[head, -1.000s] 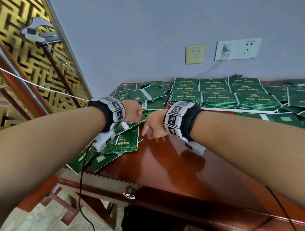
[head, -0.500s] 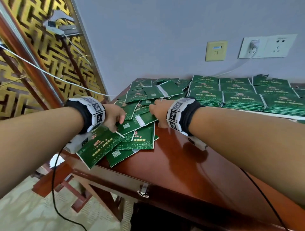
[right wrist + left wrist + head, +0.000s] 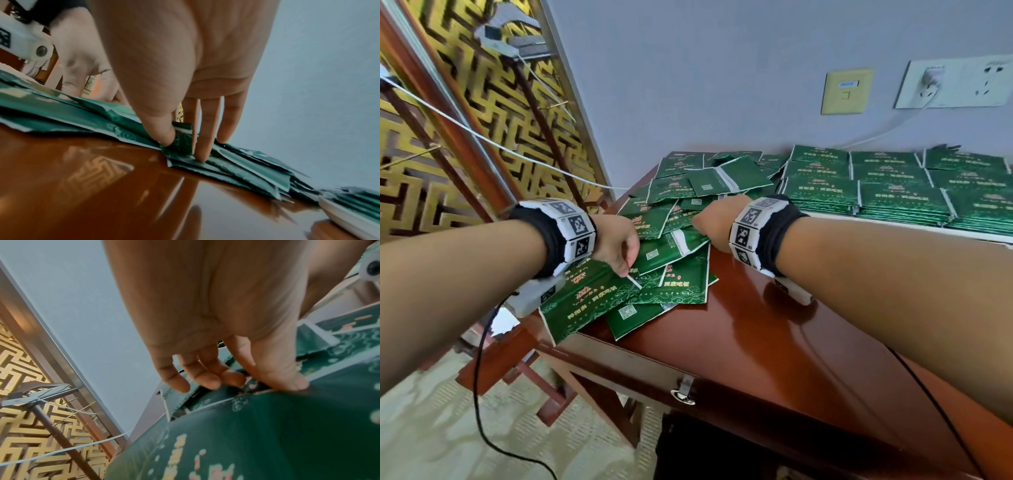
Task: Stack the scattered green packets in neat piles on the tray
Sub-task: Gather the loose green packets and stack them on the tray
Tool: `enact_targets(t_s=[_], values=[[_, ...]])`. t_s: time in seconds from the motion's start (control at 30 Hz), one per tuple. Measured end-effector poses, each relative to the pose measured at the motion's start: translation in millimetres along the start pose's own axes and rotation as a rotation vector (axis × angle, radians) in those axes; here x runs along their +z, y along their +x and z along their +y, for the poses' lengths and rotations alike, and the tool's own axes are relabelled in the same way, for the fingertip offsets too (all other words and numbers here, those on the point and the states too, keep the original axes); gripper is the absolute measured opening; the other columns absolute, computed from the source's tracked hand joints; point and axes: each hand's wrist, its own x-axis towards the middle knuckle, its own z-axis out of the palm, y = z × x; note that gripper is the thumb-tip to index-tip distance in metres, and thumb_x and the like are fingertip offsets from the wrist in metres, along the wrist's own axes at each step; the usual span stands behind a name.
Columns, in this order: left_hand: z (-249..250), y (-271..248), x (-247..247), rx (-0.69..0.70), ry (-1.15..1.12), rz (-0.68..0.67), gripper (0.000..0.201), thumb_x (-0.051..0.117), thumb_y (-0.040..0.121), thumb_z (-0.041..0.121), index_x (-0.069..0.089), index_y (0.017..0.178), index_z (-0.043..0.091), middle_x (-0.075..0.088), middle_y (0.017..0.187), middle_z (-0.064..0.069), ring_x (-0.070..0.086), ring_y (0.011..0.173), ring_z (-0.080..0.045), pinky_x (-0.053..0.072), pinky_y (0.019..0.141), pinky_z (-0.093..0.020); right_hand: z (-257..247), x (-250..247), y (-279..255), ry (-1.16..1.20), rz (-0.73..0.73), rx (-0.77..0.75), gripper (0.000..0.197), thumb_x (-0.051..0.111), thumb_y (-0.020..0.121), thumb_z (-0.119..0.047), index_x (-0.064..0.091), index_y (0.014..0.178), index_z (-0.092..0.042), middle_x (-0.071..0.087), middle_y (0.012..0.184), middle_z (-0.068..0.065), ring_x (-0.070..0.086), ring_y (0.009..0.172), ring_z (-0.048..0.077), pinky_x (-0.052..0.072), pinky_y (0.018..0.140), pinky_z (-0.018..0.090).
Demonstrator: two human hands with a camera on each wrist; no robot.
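Scattered green packets (image 3: 681,284) lie overlapping at the left end of the brown table (image 3: 774,342). My left hand (image 3: 625,267) comes down on the nearest large packet (image 3: 589,301), which overhangs the table edge. In the left wrist view, thumb and forefinger (image 3: 287,381) pinch that packet's (image 3: 267,434) edge while the other fingers hover. My right hand (image 3: 702,222) reaches into the heap farther back. There my thumb and forefinger pinch an upturned packet corner (image 3: 184,139). Neat packet piles (image 3: 900,198) fill the white tray (image 3: 893,228) at the right.
The tray rim (image 3: 349,219) lies close to the right of the heap. A gold lattice screen (image 3: 448,120) and a white cord stand left of the table. Wall sockets (image 3: 955,82) sit above the tray. A drawer handle (image 3: 683,394) is at the table front.
Both hands have moved apart and forward from above the bare wood into the scattered heap. The left hand settled on the near packet; the right reached farther back.
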Motion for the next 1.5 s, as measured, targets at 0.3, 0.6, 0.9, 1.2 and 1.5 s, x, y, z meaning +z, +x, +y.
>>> enact_targets(t_s=[0.3, 0.6, 0.9, 1.2, 1.5], values=[[-5.5, -17.2, 5.6, -0.421, 0.138, -0.122, 0.130, 0.074, 0.051, 0.074, 0.011, 0.149, 0.017, 0.028, 0.153, -0.014, 0.035, 0.136, -0.033, 0.034, 0.107, -0.050, 1.2, -1.5, -20.6, -0.086, -0.166, 0.077, 0.018, 0.070, 0.071, -0.021, 0.063, 0.086, -0.016, 0.064, 0.075, 0.001, 0.063, 0.061, 0.020, 0.055, 0.058, 0.030], [16.2, -34.6, 13.7, -0.468, 0.085, -0.139, 0.118, 0.080, 0.068, 0.052, 0.005, 0.150, 0.013, 0.041, 0.143, -0.013, 0.049, 0.123, -0.029, 0.044, 0.096, -0.038, 13.9, -2.0, -53.3, 0.021, -0.219, 0.110, 0.015, 0.060, 0.074, -0.025, 0.056, 0.068, -0.012, 0.054, 0.063, 0.002, 0.051, 0.052, 0.023, 0.043, 0.053, 0.027], [58.9, -43.3, -26.0, -0.337, 0.333, 0.088, 0.061, 0.072, 0.083, 0.027, 0.046, 0.135, 0.008, 0.058, 0.127, -0.008, 0.056, 0.117, -0.023, 0.044, 0.093, -0.027, 24.4, -6.5, -89.8, 0.214, -0.178, 0.123, 0.030, 0.054, 0.077, -0.019, 0.065, 0.098, -0.001, 0.060, 0.079, 0.013, 0.059, 0.067, 0.026, 0.041, 0.056, 0.023], [144.2, -1.1, -67.7, -0.149, 0.314, 0.172, 0.058, 0.070, 0.085, 0.024, 0.046, 0.135, 0.005, 0.059, 0.126, -0.009, 0.057, 0.114, -0.022, 0.043, 0.097, -0.028, 79.4, -10.1, -150.7, 0.643, 0.180, 0.282, 0.025, 0.061, 0.083, -0.024, 0.044, 0.067, -0.017, 0.041, 0.058, 0.000, 0.039, 0.055, 0.017, 0.031, 0.053, 0.022], [224.4, 47.8, -71.1, 0.059, 0.359, 0.180, 0.067, 0.068, 0.087, 0.032, 0.041, 0.140, 0.002, 0.057, 0.131, -0.011, 0.057, 0.116, -0.023, 0.046, 0.095, -0.026, 139.6, -3.6, -220.0, 0.727, 0.178, 0.544, 0.034, 0.062, 0.090, -0.031, 0.060, 0.121, -0.017, 0.056, 0.079, -0.010, 0.055, 0.071, 0.012, 0.038, 0.069, 0.020]])
